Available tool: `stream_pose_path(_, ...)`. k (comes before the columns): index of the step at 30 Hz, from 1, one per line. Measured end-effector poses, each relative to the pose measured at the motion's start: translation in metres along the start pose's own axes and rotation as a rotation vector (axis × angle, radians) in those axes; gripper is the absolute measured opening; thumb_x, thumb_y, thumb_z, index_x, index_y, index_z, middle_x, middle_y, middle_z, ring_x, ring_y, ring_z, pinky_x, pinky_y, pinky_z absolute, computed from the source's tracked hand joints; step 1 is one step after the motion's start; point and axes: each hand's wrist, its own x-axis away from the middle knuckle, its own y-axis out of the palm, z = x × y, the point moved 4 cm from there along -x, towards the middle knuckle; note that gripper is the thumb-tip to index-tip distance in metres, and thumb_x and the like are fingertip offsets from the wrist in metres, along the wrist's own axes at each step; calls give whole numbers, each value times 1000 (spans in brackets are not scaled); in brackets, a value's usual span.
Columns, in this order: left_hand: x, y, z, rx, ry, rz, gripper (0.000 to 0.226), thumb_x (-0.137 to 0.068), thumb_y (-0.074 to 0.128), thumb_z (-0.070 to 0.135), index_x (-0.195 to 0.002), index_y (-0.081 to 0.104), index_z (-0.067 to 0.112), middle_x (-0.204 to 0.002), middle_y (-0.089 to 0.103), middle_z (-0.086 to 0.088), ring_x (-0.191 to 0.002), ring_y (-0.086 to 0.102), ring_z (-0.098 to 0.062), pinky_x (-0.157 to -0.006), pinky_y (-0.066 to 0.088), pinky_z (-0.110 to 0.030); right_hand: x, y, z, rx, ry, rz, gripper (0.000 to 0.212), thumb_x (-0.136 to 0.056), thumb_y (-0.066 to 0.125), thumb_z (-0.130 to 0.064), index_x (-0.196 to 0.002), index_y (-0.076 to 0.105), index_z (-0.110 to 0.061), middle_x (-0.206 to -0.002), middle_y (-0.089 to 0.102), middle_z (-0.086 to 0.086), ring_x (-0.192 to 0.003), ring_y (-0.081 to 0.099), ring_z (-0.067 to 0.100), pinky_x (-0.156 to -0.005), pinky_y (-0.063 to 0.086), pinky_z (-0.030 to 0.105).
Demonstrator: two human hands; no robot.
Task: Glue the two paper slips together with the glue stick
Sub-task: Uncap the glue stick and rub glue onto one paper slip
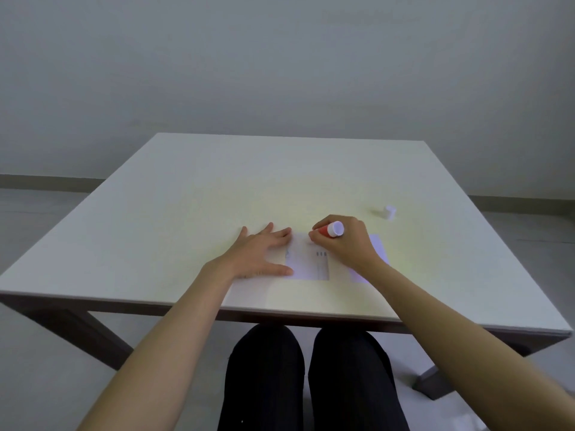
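Note:
A white paper slip (306,262) with faint print lies flat near the table's front middle. My left hand (259,255) rests flat on its left part, fingers spread. My right hand (343,242) grips a red glue stick (331,229) with a white end, its hidden tip pointing down at the slip's far edge. A second white slip (378,248) lies to the right, partly under my right hand and wrist. The glue stick's white cap (389,212) stands on the table further back right.
The white table (186,197) has its front edge close to my body and its sides dropping to a grey floor. My legs in dark trousers (308,377) are under the front edge. A plain wall stands behind.

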Motion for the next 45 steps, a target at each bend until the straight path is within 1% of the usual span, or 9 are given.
stream_pose_path(5,1,3,-2,68,-5,23,88,-77,66,54,-148,23,28,-156,15,22,-147,-4,-4,-117,-13,-51,24,11,-1,-99,-63,-247,7,-72,73,-31,-78,75,-27,-76,73,-16,-69,63,-3,-64,46,8)
stream_pose_path(12,2,3,-1,66,0,23,83,-79,66,50,-148,24,29,-157,15,22,-147,-2,-6,-117,-13,-51,8,-8,9,-22,13,-42,7,-75,73,-27,-81,76,-26,-77,72,-21,-73,61,-15,-62,40,-1)
stream_pose_path(16,2,3,-2,72,4,32,85,-78,66,51,-148,24,28,-157,14,22,-147,-2,-5,-117,-13,-50,25,-2,6,-61,-51,-267,9,-71,75,-35,-80,76,-35,-82,73,-26,-80,65,-9,-69,43,2)
stream_pose_path(22,3,2,0,68,-8,26,82,-80,66,47,-148,25,28,-157,15,21,-147,-2,-5,-117,-12,-50,14,-22,15,-3,80,-24,12,-75,72,-31,-85,77,-30,-89,75,-17,-88,67,1,-76,50,20)
stream_pose_path(27,2,2,0,64,-4,26,84,-80,65,50,-149,23,27,-157,14,21,-147,-2,-5,-117,-13,-50,30,-16,6,-113,-12,-386,11,-73,77,-24,-84,78,-28,-78,76,-11,-73,67,0,-74,49,10)
stream_pose_path(32,1,3,-1,80,-4,25,83,-79,67,47,-148,25,27,-157,15,21,-147,-2,-5,-117,-13,-50,15,-29,11,-52,93,-62,10,-79,71,-22,-86,78,-23,-85,73,-15,-84,66,5,-81,48,23)
stream_pose_path(38,0,4,-4,82,-4,31,86,-77,67,50,-148,24,28,-156,15,23,-146,-2,-3,-117,-14,-49,31,-24,8,-158,-5,-454,13,-74,76,-20,-87,78,-22,-76,76,-5,-68,67,8,-72,51,16)
stream_pose_path(42,0,4,-4,91,-4,30,84,-78,67,48,-148,25,28,-156,15,23,-147,-2,-3,-117,-14,-48,18,-35,16,-159,40,-225,8,-77,73,-17,-83,78,-20,-71,75,-4,-64,65,7,-74,48,24)
stream_pose_path(45,0,4,-3,86,-6,27,84,-78,67,48,-148,25,28,-156,15,22,-147,-2,-3,-117,-14,-49,22,-36,17,-135,9,-323,8,-76,74,-20,-82,78,-23,-74,76,-1,-64,65,8,-74,50,24)
